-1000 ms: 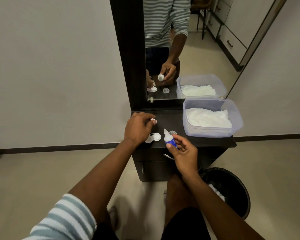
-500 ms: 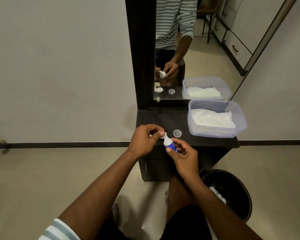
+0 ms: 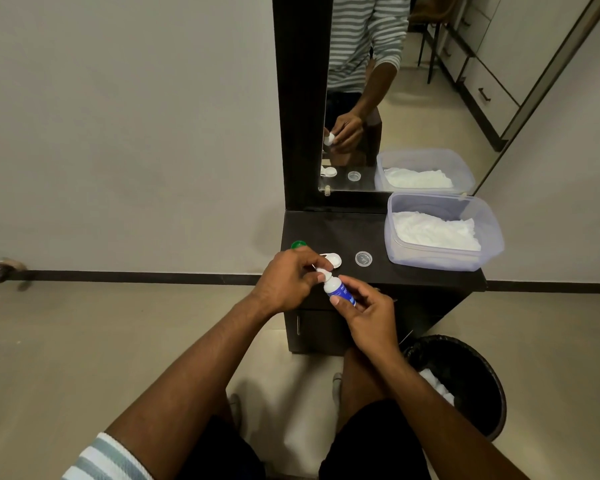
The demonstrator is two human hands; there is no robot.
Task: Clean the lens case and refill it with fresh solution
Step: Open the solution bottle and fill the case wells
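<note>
your right hand [image 3: 369,317] grips the solution bottle [image 3: 340,289], your left hand [image 3: 288,280] pinches its cap [image 3: 323,271], and beyond them the tub [image 3: 492,237] holds white tissue [image 3: 433,232].

The left hand [image 3: 286,280] left the lens case [image 3: 331,259] on the surface [image 3: 340,230] and came over to pinch the cap [image 3: 323,271] of the solution bottle [image 3: 340,289] held in the right hand [image 3: 368,315].
</note>
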